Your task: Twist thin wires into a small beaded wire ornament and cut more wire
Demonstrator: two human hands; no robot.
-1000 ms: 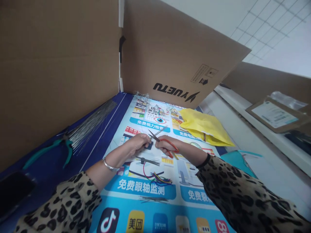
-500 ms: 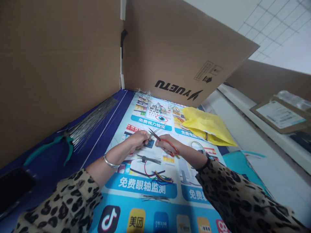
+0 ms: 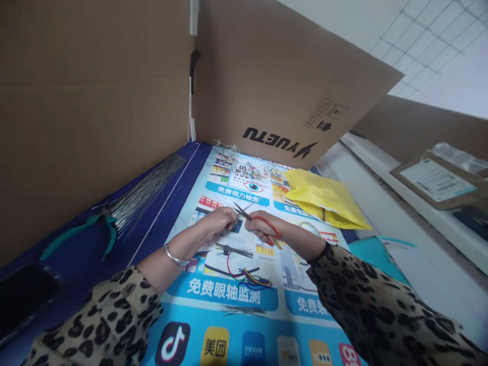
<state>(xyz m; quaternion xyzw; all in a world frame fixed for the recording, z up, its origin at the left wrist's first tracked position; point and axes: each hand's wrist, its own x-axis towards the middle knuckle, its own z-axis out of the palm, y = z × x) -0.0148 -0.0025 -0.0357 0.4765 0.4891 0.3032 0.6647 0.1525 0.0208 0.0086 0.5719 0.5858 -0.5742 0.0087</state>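
My right hand [image 3: 261, 226] grips scissors [image 3: 271, 231] with orange-red handles, their dark blades apart and pointing up and left. Opposite it, my left hand [image 3: 221, 222] is closed in a pinch on thin wires [image 3: 241, 207], whose fine ends fan out by the blades. Whether the blades touch the wires I cannot tell. Just below my hands lies a bundle of short dark wires [image 3: 240, 250] with a red thread. Close to it is a bunch of coloured threads [image 3: 253, 278], and nearer me a small pile of cut wires [image 3: 242, 310].
On the left, pliers [image 3: 78, 231] with teal handles lie by a sheaf of long wires [image 3: 148, 188]. Cardboard walls [image 3: 274, 76] stand behind. A yellow bag [image 3: 328, 198] rests at the right, tangled wire scraps [image 3: 226, 147] at the back, a dark phone-like object [image 3: 28, 297] at front left.
Both hands stay nearly in place, with the scissors and wires still held. The view has shifted very slightly; nothing else visibly differs.
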